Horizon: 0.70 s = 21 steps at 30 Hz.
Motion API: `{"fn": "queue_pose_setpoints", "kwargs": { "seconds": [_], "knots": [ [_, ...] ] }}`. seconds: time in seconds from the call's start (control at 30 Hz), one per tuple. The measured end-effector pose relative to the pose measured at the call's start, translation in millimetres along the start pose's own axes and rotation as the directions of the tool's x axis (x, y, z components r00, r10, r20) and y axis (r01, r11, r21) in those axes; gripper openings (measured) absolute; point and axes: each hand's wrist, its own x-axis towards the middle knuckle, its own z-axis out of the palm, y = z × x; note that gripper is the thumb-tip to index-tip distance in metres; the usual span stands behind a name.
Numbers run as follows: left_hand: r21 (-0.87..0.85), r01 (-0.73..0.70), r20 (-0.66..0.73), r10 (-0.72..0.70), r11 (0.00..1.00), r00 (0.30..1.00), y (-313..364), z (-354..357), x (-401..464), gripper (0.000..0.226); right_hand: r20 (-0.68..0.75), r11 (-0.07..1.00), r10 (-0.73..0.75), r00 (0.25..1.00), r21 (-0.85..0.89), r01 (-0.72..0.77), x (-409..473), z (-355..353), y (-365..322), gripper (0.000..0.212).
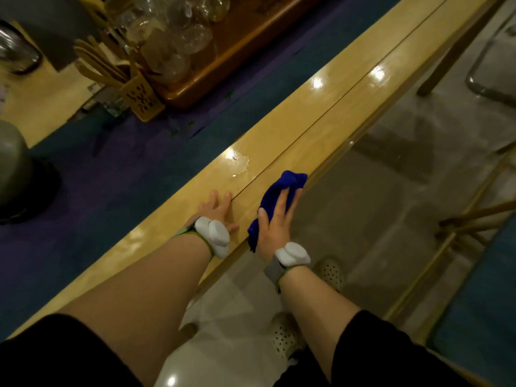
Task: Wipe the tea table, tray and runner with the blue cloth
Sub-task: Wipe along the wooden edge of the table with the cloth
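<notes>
The light wooden tea table (321, 107) runs diagonally through the view. My right hand (276, 222) holds the bunched blue cloth (282, 188) against the table's near edge, thumb and fingers wrapped over it. Flat on the tabletop just to the left lies my left hand (216, 209), fingers straight. A small wet patch (237, 162) shines on the wood beyond my left hand. The dark blue and purple runner (134, 174) covers the table's middle. At the top sits the brown wooden tray (237, 60), loaded with several glass vessels (178, 32).
A bamboo tool holder (139, 99) with wooden utensils stands left of the tray. A grey round vessel on a dark base (16, 174) sits at far left. Chairs (474, 224) and my white shoes (331, 270) are on the pale floor to the right.
</notes>
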Motion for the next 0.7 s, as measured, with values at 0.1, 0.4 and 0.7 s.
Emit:
{"fn": "queue_pose_setpoints", "kwargs": {
  "seconds": [0.1,0.4,0.7],
  "knots": [
    [0.0,-0.023,0.006,0.023,1.0,1.0,-1,0,2,0.084,-0.024,0.987,0.136,0.99,0.092,-0.133,20,-7,0,0.068],
    [0.004,-0.042,0.015,0.042,0.999,0.999,-6,2,7,0.086,-0.073,0.934,0.319,0.945,0.197,-0.3,71,-37,2,0.065],
    [0.011,-0.049,0.019,0.049,0.999,0.999,-9,4,9,0.087,0.19,0.839,0.426,0.884,0.283,-0.465,32,-15,15,0.065]
  ]
}}
